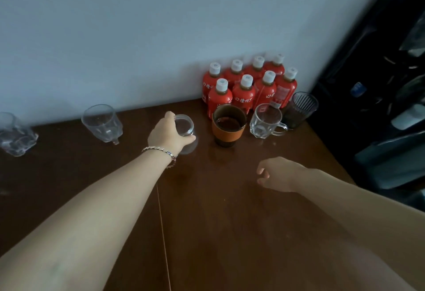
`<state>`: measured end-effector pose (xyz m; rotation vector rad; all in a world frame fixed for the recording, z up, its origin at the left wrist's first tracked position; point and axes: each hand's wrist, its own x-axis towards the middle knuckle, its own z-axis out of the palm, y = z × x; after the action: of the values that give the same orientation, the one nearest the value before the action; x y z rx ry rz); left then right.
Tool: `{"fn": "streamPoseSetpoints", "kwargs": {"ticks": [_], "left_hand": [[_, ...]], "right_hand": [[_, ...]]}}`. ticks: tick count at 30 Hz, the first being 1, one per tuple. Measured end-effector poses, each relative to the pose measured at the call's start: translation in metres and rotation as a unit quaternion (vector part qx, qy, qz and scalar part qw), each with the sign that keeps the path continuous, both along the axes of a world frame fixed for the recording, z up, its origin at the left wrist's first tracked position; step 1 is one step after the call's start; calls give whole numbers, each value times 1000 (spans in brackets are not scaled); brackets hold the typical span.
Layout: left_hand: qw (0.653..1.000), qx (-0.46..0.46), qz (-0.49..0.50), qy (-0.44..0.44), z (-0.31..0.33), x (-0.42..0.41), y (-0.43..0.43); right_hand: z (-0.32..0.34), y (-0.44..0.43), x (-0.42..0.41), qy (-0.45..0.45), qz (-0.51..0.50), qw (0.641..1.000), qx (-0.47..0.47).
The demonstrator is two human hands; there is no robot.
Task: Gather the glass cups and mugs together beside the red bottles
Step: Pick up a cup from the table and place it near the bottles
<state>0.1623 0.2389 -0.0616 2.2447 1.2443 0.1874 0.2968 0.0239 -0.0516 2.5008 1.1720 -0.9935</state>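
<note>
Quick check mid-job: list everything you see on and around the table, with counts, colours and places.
Red bottles: eight, white caps, back by the wall.
Sleeved cup: one, brown with orange band, before the bottles.
Clear mug: one, handled, right of it.
Dark ribbed glass: one, far right.
Small glass: one, clear, centre.
Faceted mug: one, clear, left.
Edge glass: one, clear, far left.
Table: one, brown.
Dark clutter: right, unclear.
Left hand: gripping the small glass.
Right hand: empty, above table.

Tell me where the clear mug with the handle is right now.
In the head view the clear handled mug stands on the table at the right, just in front of the red bottles, between the brown cup with the orange band and the dark ribbed glass.
</note>
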Motion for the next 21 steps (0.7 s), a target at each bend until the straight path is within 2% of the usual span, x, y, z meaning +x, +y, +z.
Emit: {"fn": "streamPoseSetpoints", "kwargs": {"ticks": [8,15,19,21], "left_hand": [[1000,-3,29,11,-6,21,-7],[989,-14,65,133,7,4,-57],[979,-62,-67,183,24,-30,-92],[968,-79,-97,217,39,-51,-109]], "right_hand": [[0,-26,0,6,-11,1000,5],[10,-60,-8,4,-16,1000,-5],[24,-72,-16,-6,18,999,-30],[34,-73,-22,-7,42,999,-27]]}}
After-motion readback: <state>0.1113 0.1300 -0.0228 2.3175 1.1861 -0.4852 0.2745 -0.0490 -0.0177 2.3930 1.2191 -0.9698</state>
